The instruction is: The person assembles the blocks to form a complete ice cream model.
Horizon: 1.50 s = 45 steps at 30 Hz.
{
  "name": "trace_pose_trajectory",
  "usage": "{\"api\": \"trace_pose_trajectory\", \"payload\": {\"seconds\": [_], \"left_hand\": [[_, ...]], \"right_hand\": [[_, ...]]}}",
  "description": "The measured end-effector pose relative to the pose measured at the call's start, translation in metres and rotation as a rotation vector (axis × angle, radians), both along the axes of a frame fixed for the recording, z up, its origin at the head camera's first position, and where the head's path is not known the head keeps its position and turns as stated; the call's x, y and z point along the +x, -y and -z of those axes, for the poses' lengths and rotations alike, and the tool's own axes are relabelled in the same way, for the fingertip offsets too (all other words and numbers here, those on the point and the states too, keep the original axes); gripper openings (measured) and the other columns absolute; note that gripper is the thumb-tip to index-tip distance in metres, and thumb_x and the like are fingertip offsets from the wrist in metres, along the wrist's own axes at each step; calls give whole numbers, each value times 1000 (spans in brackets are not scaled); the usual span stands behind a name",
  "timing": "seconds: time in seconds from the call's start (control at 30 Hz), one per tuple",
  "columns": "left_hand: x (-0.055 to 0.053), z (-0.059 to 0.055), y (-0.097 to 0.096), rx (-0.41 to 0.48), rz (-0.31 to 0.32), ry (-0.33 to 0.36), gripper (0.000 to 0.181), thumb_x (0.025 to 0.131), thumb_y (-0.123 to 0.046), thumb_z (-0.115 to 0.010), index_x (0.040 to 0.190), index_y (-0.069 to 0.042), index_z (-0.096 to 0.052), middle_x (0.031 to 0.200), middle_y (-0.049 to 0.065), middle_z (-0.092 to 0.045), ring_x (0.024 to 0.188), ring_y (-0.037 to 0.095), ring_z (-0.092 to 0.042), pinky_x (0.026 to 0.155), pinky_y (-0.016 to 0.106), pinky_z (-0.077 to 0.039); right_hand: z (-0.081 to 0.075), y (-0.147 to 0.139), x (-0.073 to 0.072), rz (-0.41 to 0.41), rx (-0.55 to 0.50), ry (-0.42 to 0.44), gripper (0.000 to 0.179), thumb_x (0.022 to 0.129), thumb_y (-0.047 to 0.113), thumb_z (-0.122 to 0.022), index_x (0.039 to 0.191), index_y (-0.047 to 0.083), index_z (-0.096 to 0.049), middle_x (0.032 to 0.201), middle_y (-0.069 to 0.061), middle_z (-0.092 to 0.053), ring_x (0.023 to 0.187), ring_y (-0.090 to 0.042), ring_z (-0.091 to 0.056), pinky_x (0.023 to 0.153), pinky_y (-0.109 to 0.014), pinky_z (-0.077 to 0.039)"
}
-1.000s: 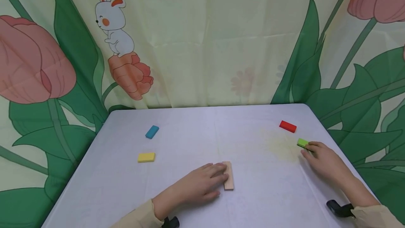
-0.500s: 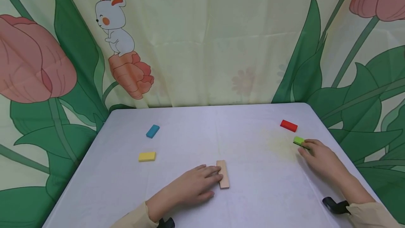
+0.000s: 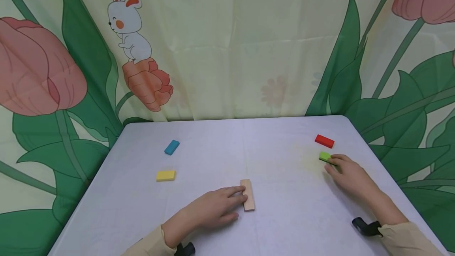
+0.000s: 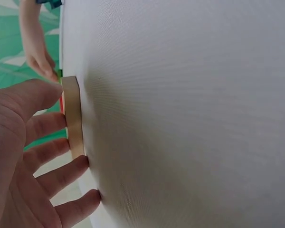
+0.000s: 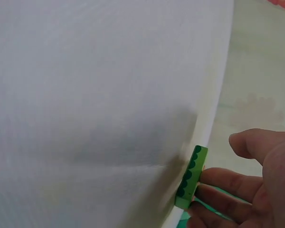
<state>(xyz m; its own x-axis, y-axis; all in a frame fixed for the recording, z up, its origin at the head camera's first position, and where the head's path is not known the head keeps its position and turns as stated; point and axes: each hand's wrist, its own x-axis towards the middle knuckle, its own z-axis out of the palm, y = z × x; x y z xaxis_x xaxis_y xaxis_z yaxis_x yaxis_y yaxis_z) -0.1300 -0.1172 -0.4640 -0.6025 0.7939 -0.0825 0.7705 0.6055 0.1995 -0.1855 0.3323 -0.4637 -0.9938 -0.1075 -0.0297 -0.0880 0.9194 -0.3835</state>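
Observation:
My left hand rests with nearly straight fingers on a plain wooden block at the front middle of the table. In the left wrist view the fingertips touch the long side of that wooden block, and the thumb lies near its upper end. On the right, my right hand touches a small green block from its right side. The right wrist view shows the fingers extended against the green block, which has a dark scalloped pattern, while the thumb stands apart from it.
A red block lies behind the green one. Toward the left are a blue block and a yellow block. All sit on a white-covered table, with a printed curtain behind its far edge.
The green block has slid left along the table with my right hand. My left hand and the wooden block have also shifted a little left. The red, blue and yellow blocks stayed put.

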Motion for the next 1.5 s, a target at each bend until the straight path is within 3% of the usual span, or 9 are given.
{"api": "trace_pose_trajectory", "payload": {"seconds": [0.47,0.7,1.03,1.5], "left_hand": [[-3,-4,-5,-12,11,-8,49,105,-40,-58,151,-25,-53,161,0,-45,144,16,-49,114,35,-47],[-5,-4,-7,-32,29,-42,49,105,-42,-58,150,-23,-55,159,0,-46,150,19,-41,120,36,-41],[-4,0,-11,-19,9,-6,50,104,-41,-60,149,-20,-56,159,4,-45,146,19,-47,117,34,-44],[-6,2,-8,-33,23,-31,54,100,-43,-64,148,-20,-54,159,4,-44,146,20,-46,117,34,-44]], "right_hand": [[-1,29,-6,-24,-38,23,56,102,34,-62,137,-9,-59,146,-33,-47,134,-55,-45,104,-71,-44],[0,46,-9,-31,-54,12,54,102,32,-63,138,-7,-59,148,-30,-48,135,-52,-47,104,-68,-46],[1,67,-14,-57,-69,12,52,102,31,-62,138,-6,-60,149,-27,-49,137,-50,-46,107,-67,-45],[3,94,-22,-84,-85,16,51,102,31,-63,140,-4,-60,151,-24,-48,140,-47,-46,110,-65,-44]]}}
